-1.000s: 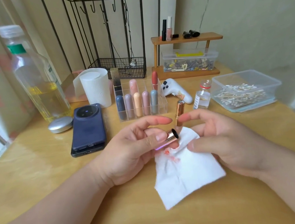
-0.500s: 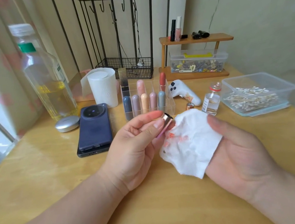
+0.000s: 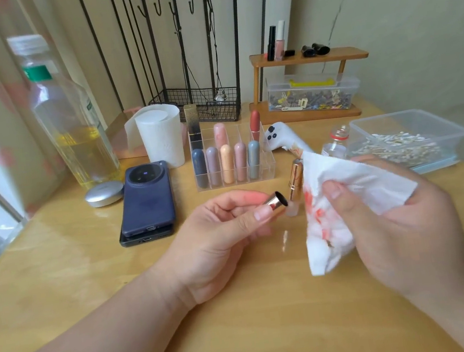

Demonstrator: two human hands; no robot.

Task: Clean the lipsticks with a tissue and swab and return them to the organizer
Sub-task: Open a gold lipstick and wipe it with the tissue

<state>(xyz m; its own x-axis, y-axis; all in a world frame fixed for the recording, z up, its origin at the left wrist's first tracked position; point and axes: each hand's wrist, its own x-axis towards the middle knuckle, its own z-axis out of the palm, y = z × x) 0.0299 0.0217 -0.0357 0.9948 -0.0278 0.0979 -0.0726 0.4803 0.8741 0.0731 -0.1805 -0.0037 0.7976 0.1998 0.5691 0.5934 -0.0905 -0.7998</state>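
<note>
Tabletop (image 3: 241, 319) of pale wood seen from above, with a person's two bare hands over it. At far left stands a clear bottle (image 3: 76, 135) of yellow liquid, then a dark blue phone (image 3: 146, 200) lying flat. Behind the hands, a clear organizer (image 3: 270, 169) holds capped lipsticks (image 3: 227, 164) upright in its compartments. The left hand (image 3: 218, 241) pinches a short gold lipstick tube (image 3: 276, 203) between thumb and curled fingers (image 3: 233, 201), its open dark end pointing right. Just beside it, a second gold lipstick piece (image 3: 295, 180) stands upright on the tabletop, partly hidden by a white tissue (image 3: 355, 179) smeared with red-orange marks. The right hand (image 3: 398, 223) grips that tissue, thumb on its front and fingers curled behind, clear of the tube. At far right sits a clear box (image 3: 451, 133) of cotton swabs (image 3: 395, 148).
</note>
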